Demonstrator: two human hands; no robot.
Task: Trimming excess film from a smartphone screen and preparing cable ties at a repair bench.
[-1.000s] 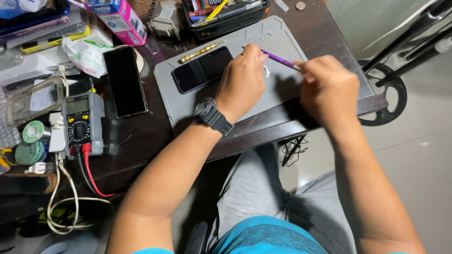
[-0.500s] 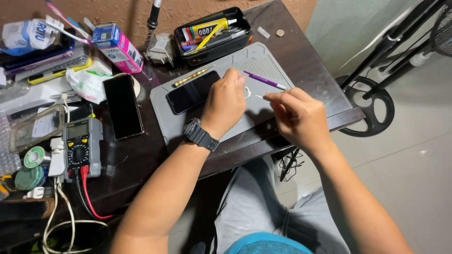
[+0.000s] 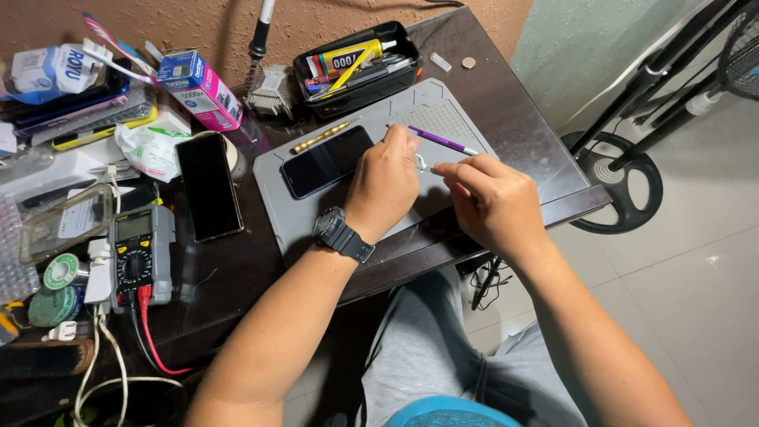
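Observation:
My left hand (image 3: 385,186), with a black watch on the wrist, rests curled on a grey work mat (image 3: 288,225). My right hand (image 3: 494,202) meets it from the right. Between their fingertips both hands pinch a small silvery metal piece (image 3: 423,164); it is too small to tell what it is. A dark phone (image 3: 326,161) lies screen up on the mat just left of my left hand. A purple stick tool (image 3: 444,142) lies loose on the mat behind the hands. A gold screwdriver (image 3: 320,137) lies above the phone.
A second black phone (image 3: 209,186) and a multimeter (image 3: 134,253) with red lead lie on the dark table at left. A black tray of glue tubes (image 3: 356,59), a pink box (image 3: 202,87) and clutter fill the back. A fan stand base (image 3: 624,182) stands on the floor at right.
The purple tool left my right hand and now lies on the mat. My hands have drawn together over the small metal piece. The view has tilted to show more of the table.

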